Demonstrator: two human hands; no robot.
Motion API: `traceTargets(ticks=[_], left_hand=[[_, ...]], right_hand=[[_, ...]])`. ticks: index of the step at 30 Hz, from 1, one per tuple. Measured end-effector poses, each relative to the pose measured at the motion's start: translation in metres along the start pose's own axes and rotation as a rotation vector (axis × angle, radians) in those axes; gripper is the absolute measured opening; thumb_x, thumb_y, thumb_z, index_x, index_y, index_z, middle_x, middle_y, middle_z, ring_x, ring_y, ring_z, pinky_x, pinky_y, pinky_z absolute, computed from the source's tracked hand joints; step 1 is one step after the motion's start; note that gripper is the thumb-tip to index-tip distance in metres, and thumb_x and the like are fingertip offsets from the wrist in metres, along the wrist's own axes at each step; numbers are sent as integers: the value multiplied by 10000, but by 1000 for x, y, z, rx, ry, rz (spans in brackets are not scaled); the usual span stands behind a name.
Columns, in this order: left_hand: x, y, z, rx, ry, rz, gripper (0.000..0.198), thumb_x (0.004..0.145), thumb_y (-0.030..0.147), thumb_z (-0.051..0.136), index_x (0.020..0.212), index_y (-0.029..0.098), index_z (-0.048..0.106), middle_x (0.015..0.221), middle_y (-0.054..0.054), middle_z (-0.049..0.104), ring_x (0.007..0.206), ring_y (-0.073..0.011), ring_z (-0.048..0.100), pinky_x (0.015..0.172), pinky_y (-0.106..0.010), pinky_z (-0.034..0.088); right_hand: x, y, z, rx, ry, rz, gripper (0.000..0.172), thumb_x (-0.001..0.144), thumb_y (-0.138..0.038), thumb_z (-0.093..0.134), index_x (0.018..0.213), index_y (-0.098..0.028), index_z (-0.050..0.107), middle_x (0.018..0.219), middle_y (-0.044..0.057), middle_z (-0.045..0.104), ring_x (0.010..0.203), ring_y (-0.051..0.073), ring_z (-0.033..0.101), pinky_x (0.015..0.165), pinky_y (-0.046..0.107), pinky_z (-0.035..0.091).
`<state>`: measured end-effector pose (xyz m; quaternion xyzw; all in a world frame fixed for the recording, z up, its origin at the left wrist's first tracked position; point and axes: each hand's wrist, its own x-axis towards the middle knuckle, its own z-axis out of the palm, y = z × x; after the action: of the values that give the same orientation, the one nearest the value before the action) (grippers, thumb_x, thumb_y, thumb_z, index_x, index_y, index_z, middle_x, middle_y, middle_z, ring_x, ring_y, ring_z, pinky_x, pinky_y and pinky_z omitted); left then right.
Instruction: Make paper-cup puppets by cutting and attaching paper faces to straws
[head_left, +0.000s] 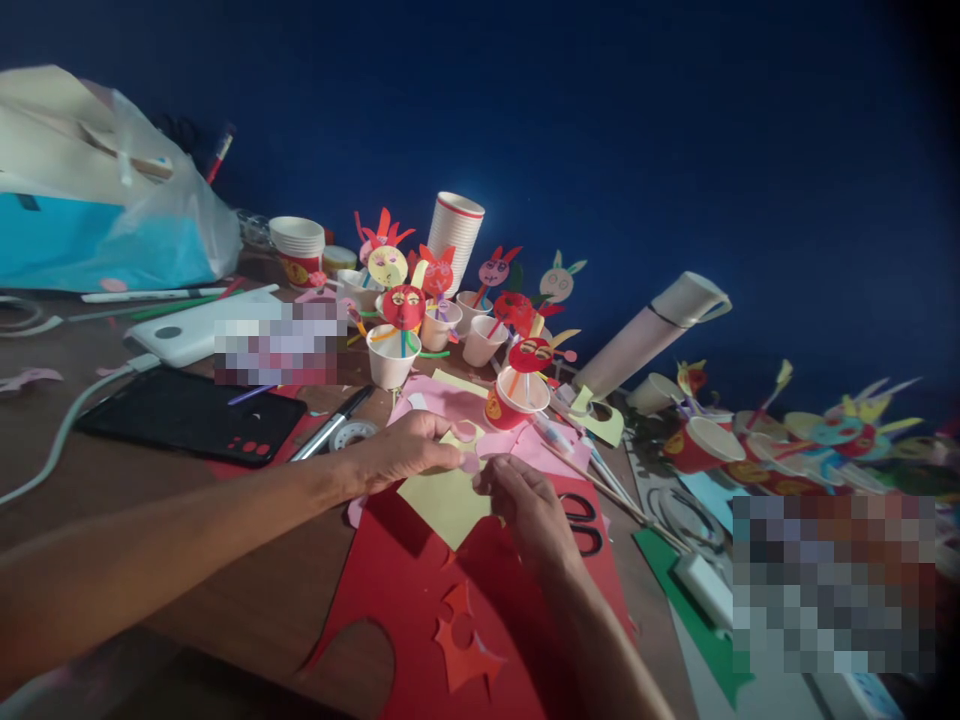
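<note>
My left hand (409, 447) reaches in from the left, thumb and fingers pinching a small pink paper disc (465, 431). A second small pink piece (470, 463) shows at the thumb tip. Close on its right is my right hand (521, 505), its fingers pressed together; whatever they may hold is hidden. Under both hands lies a pale yellow paper sheet (442, 505) on a large red paper sheet (375, 600) with a curved cutout. Black-handled scissors (589, 540) lie right of my right hand, blades hidden.
Paper cups with paper faces on sticks, such as a red-faced one (394, 358) and a red cup (516, 402), stand behind my hands. A phone (187, 415), a white power bank (202, 325) and a pen (330, 425) lie left. A rolled tube (645, 325) leans back right.
</note>
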<state>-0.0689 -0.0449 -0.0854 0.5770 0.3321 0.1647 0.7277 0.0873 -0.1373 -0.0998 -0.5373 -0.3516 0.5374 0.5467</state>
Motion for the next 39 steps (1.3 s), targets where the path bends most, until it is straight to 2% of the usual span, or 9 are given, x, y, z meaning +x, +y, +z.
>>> traceTargets(ticks=[8,11,15,21,39], left_hand=[[-1,3,2,-6,-37,15,222,675,280,635,828,144,551,543,72,387,480,-53,292,472,-205,165],[-1,4,3,-27,-49,19,241,669,295,648,834,148,550,521,84,367,465,-49,272,459,-201,151],[-2,5,4,-65,-23,1,235,655,271,640,838,145,563,510,77,406,457,-50,308,452,-187,181],[-3,6,4,-98,-5,-1,244,631,262,655,830,136,593,566,43,491,500,-66,412,471,-183,267],[-4,4,4,-79,19,-47,153,660,261,625,755,155,568,522,56,463,471,-64,396,448,-176,269]], right_hand=[[-2,1,-2,-43,-21,-16,270,796,-423,590,723,-168,640,639,3,613,557,85,483,501,196,323],[-2,1,-1,-72,-45,-48,246,796,-392,588,702,-169,634,633,-12,584,553,79,458,502,199,309],[-2,-1,0,-140,-27,-51,186,755,-340,620,683,-169,631,621,-26,569,499,67,392,487,210,287],[-1,-1,0,-142,-26,-44,233,745,-391,615,690,-165,640,625,-13,583,459,61,336,457,213,263],[-3,1,-1,-136,-54,-32,213,769,-371,612,704,-173,654,649,-8,597,503,74,408,498,212,303]])
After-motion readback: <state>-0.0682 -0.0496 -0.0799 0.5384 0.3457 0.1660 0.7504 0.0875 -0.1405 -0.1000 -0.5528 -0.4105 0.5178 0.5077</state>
